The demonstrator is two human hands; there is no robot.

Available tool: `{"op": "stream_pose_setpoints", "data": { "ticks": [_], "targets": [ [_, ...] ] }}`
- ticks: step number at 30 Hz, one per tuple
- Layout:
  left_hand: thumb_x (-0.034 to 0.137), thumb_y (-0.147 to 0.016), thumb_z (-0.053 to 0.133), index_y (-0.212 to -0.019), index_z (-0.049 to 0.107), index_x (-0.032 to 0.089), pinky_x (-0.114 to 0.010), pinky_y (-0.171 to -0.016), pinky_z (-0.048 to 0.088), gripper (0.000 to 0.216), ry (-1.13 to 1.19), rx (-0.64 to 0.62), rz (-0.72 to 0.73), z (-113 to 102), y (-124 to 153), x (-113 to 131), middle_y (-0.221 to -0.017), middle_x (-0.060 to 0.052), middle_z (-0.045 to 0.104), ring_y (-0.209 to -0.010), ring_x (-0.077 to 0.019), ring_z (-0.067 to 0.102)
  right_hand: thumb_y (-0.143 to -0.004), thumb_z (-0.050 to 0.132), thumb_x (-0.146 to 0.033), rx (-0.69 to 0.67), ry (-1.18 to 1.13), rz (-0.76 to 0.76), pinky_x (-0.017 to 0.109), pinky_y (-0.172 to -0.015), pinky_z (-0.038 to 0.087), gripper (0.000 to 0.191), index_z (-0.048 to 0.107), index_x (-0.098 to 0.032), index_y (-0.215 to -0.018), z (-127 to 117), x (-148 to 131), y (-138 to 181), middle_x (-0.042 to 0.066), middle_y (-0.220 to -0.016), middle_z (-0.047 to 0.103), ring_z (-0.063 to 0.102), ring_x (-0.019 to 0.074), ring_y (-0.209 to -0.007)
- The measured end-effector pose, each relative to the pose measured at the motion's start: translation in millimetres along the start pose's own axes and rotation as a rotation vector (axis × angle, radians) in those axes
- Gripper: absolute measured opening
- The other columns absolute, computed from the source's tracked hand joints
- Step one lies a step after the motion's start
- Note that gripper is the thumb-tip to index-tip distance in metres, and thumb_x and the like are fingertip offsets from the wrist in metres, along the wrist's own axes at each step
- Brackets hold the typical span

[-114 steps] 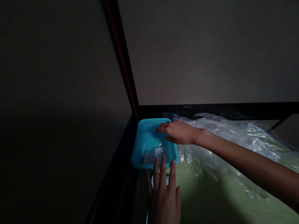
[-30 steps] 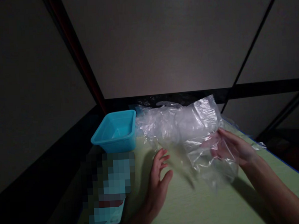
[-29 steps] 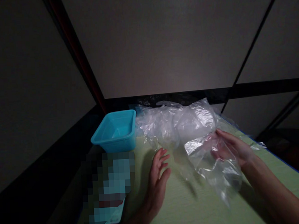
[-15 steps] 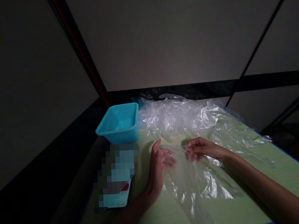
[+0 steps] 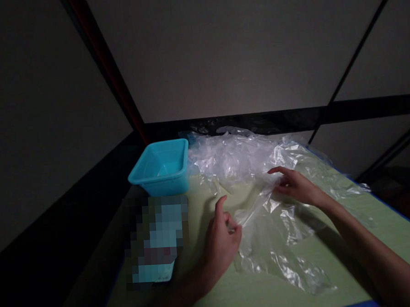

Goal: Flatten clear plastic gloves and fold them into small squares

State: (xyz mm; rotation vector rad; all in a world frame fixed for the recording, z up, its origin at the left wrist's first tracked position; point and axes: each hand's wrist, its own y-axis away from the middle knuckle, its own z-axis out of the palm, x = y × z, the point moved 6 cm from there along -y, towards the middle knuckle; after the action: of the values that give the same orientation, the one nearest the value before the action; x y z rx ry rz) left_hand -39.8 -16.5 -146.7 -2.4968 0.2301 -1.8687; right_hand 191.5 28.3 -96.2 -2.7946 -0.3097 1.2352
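A clear plastic bag (image 5: pixel 264 237) is stretched between my two hands above the table, its loose part hanging toward me on the right. My left hand (image 5: pixel 223 235) pinches the bag's left edge between thumb and a curled finger, with the index finger raised. Farther off and to the right, my right hand (image 5: pixel 294 187) grips the bag's upper edge, its index finger extended; the other fingers are partly hidden. Just beyond both hands lies a heap of crumpled clear plastic bags (image 5: pixel 236 156).
A blue plastic basin (image 5: pixel 165 185) stands at the back left. In front of it lies a flat, blurred-out light blue item (image 5: pixel 161 238). More clear plastic film spreads along the right side of the pale green table (image 5: pixel 385 249). A wall panel (image 5: pixel 220 56) rises behind the table.
My hands have moved apart, the right one away and to the right, pulling the bag's edge taut between them. My left hand has gone from spread fingers to a pinch.
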Motion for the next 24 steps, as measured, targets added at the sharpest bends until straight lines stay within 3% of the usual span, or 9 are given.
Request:
{"op": "stream_pose_setpoints", "data": {
  "ticks": [4,6,9,12,17,20,22,24],
  "targets": [
    [0.006,-0.061,0.058,-0.123,0.036,0.025,-0.021,-0.059,0.042,0.068,-0.027,0.125,0.086,-8.3,3.7,8.3,-0.087,0.002,0.050,-0.067,-0.0114,0.053,-0.073,0.052,-0.025,0.352,0.169,-0.116,0.034,-0.065,0.047,0.028,0.051,-0.019,-0.101,-15.4,-14.4,4.1,0.008,-0.088,0.062,0.059,0.0209,-0.076],
    [0.008,-0.063,0.060,-0.120,0.038,0.027,-0.023,-0.062,0.042,0.065,-0.085,0.141,0.196,-11.0,5.8,17.5,-0.095,0.000,0.049,-0.073,-0.0134,0.054,-0.077,0.049,-0.021,0.390,0.258,-0.268,0.032,-0.066,0.046,0.015,0.053,-0.019,-0.091,-8.6,-31.5,9.7,0.008,-0.086,0.061,0.058,0.0196,-0.074],
    [0.010,-0.067,0.058,-0.108,0.045,0.024,-0.026,-0.067,0.043,0.044,-0.179,0.065,0.356,-8.6,7.9,30.0,-0.090,-0.001,0.050,-0.079,-0.0163,0.054,-0.083,0.041,-0.016,0.188,0.353,-0.461,0.030,-0.065,0.045,0.014,0.055,-0.018,-0.085,19.7,-53.9,16.9,0.007,-0.081,0.059,0.057,0.0186,-0.074],
    [0.009,-0.069,0.054,-0.090,0.050,0.021,-0.026,-0.068,0.043,0.024,-0.237,-0.017,0.434,-4.9,8.2,37.9,-0.080,-0.001,0.053,-0.077,-0.0172,0.055,-0.086,0.038,-0.015,0.013,0.455,-0.527,0.030,-0.066,0.045,0.020,0.058,-0.016,-0.088,45.2,-63.9,23.0,0.009,-0.082,0.059,0.056,0.0195,-0.075],
    [0.011,-0.072,0.052,-0.090,0.056,0.021,-0.029,-0.069,0.045,0.021,-0.378,-0.072,0.533,-10.4,13.8,59.6,-0.084,-0.004,0.058,-0.078,-0.0200,0.057,-0.087,0.037,-0.016,-0.065,0.537,-0.536,0.031,-0.063,0.045,0.022,0.059,-0.014,-0.087,61.0,-63.7,24.4,0.009,-0.077,0.058,0.056,0.0201,-0.070],
    [0.017,-0.067,0.061,-0.107,0.056,0.023,-0.038,-0.084,0.043,0.041,-0.520,0.042,0.499,-39.4,20.1,63.7,-0.106,-0.009,0.057,-0.098,-0.0283,0.054,-0.088,0.036,-0.018,-0.073,0.534,-0.517,0.031,-0.064,0.045,0.023,0.059,-0.013,-0.087,60.4,-60.3,22.2,0.010,-0.079,0.059,0.056,0.0200,-0.072],
    [0.025,-0.065,0.065,-0.126,0.042,0.020,-0.047,-0.096,0.034,0.066,-0.623,0.217,0.382,-72.5,24.3,52.3,-0.124,-0.014,0.047,-0.115,-0.0350,0.043,-0.089,0.035,-0.017,-0.080,0.528,-0.506,0.031,-0.065,0.046,0.025,0.059,-0.013,-0.087,59.5,-58.4,20.9,0.010,-0.081,0.059,0.056,0.0198,-0.073],
    [0.031,-0.066,0.063,-0.135,0.026,0.015,-0.053,-0.098,0.030,0.080,-0.804,0.274,0.219,-99.8,27.3,30.3,-0.135,-0.018,0.036,-0.124,-0.0392,0.033,-0.088,0.035,-0.017,-0.079,0.528,-0.506,0.031,-0.064,0.046,0.025,0.059,-0.013,-0.088,59.2,-57.6,20.2,0.010,-0.081,0.059,0.057,0.0198,-0.072]
  ]
}}
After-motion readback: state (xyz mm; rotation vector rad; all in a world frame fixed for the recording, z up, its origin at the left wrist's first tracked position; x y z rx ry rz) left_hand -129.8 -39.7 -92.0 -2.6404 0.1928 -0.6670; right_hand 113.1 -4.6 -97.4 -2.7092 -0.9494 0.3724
